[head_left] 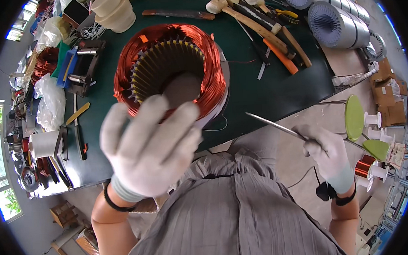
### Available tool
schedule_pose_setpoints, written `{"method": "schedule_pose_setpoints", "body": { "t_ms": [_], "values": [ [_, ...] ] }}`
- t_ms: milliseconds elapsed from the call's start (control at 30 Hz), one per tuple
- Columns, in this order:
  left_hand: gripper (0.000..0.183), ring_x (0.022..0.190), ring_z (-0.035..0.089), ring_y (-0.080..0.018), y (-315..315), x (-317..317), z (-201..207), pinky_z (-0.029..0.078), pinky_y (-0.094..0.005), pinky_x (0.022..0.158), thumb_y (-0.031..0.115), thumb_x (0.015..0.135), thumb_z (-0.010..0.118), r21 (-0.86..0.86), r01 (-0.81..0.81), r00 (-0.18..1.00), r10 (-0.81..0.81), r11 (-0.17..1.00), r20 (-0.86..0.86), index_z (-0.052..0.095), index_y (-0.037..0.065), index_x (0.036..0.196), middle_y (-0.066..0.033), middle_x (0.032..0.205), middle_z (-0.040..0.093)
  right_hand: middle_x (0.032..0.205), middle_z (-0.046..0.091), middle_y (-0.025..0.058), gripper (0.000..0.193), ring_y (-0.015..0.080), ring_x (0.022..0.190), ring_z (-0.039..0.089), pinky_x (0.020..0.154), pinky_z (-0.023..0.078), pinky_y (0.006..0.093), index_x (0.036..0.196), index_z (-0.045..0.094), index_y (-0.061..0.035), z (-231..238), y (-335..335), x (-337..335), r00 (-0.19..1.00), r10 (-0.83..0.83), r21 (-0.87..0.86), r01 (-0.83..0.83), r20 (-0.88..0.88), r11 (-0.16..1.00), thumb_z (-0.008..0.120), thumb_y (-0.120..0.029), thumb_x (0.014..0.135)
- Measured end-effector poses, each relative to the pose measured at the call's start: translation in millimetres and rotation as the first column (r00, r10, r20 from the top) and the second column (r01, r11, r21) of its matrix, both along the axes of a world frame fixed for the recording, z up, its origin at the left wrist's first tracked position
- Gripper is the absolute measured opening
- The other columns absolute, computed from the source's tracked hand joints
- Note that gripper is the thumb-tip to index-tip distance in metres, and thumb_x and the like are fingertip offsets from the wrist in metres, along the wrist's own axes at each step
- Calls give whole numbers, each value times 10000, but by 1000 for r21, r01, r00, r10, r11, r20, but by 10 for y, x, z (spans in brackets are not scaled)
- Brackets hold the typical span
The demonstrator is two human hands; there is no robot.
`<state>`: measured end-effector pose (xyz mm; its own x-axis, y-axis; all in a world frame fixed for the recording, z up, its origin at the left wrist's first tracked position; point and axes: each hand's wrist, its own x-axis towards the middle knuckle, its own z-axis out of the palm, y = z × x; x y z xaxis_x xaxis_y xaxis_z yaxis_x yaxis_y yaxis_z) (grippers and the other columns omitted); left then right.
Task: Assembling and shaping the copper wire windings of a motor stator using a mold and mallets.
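The fingers of the left hand [150, 151], in a white fabric glove with a grey-green cuff, were spread and seemed to hold nothing; whether they touched the wire behind them could not be told. The right hand [323, 151], gloved alike, pinched a slim, pointed metal rod [278, 127] between thumb and fingers, its tip aimed towards the stator but well apart from it. That stator [170, 60], a slotted ring wound with thick bundles of red-brown copper wire, stood on the dark green tabletop [258, 97], just beyond the left hand. Working it well, I judged, called for the left palm bracing the ring from outside, and the rod held low and guided flat, so that its point would not scratch the wire's coating. Counted outward, there were one rod, one wound stator and one small orange tab [143, 39] on the winding; beyond the stator to the right, two pale-headed wooden mallets [217, 5] and one bright orange handle [281, 56]; farther right of the stator, two lime-green seats [354, 117].
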<state>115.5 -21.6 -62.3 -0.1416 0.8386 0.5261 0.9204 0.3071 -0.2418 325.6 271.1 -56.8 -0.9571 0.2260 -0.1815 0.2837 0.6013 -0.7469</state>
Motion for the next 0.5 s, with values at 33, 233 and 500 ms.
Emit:
{"method": "schedule_pose_setpoints", "body": {
  "t_ms": [33, 233, 500],
  "values": [
    [271, 1142, 622, -317, -66, -84, 27, 441, -525, 1011, 234, 695, 789, 85, 26, 1000, -25, 996, -16, 704, 193, 949, 3, 1123, 723, 935, 683, 148, 315, 268, 717, 651, 703, 523, 329, 1226, 670, 15, -19, -40, 22, 1000, 0, -13, 0, 1, 1000, 584, -130, 961],
    [401, 1181, 614, -384, -207, -364, 111, 431, -589, 1075, 214, 582, 871, 18, 118, 934, -117, 993, 339, 723, 153, 950, -140, 1220, 665, 752, 601, 83, 383, 220, 632, 599, 597, 476, 326, 1257, 713, -66, 194, -300, -195, 953, 292, 114, -282, -77, 953, 622, -13, 889],
    [394, 1160, 593, -333, 63, -88, -90, 432, -551, 1065, 187, 613, 865, 149, 15, 953, -59, 989, 296, 747, 171, 989, -125, 1234, 643, 740, 553, 97, 535, 265, 608, 571, 570, 460, 351, 1282, 720, -140, 498, -450, -323, 966, 259, 501, -224, 0, 836, 614, 27, 784]
  ]
}}
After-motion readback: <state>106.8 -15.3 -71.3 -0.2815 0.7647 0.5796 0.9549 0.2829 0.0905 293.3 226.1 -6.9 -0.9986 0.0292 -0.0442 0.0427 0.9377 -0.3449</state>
